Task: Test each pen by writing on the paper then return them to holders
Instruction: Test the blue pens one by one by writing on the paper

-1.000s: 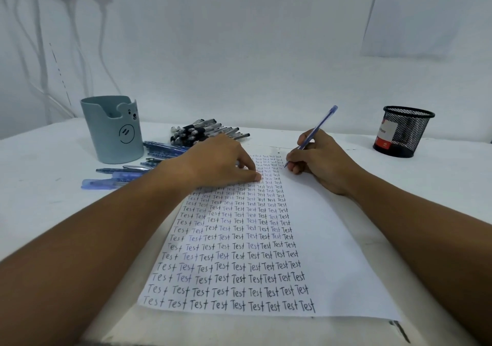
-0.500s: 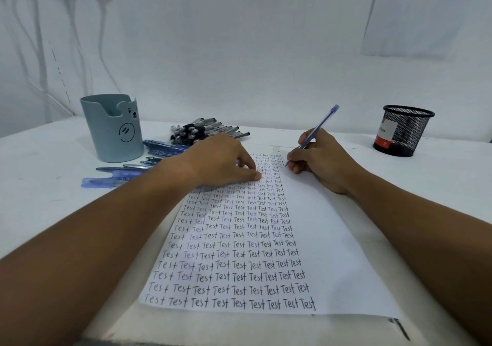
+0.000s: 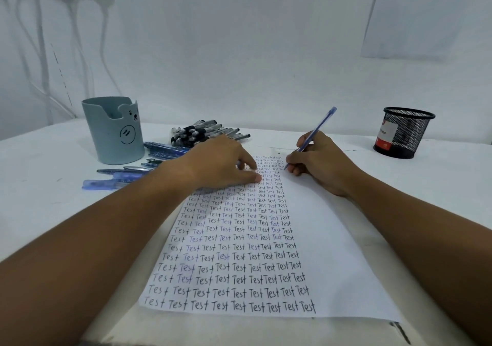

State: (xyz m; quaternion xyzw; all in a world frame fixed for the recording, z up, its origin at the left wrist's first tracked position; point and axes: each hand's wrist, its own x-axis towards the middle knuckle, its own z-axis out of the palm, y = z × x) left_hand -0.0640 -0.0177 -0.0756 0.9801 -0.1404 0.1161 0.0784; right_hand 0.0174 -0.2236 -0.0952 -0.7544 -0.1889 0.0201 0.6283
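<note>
Here, my right hand [image 3: 316, 164] pinches the blue pen [image 3: 312, 136], its tip at the paper [image 3: 332, 239], as it was a second ago; hardly anything has shifted, so this test word looks mid-stroke. My left hand [image 3: 226, 163] presses flat, fingers [image 3: 257, 177] fairly straight, steadying the sheet. Loose pens [image 3: 207, 131] lie on the tabletop [image 3: 40, 212] beside the bear holder [image 3: 113, 130]; the mesh holder [image 3: 404, 132] waits far right.

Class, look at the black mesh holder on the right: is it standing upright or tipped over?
Upright. The black mesh holder stands on its base on the table, round rim facing up.
</note>
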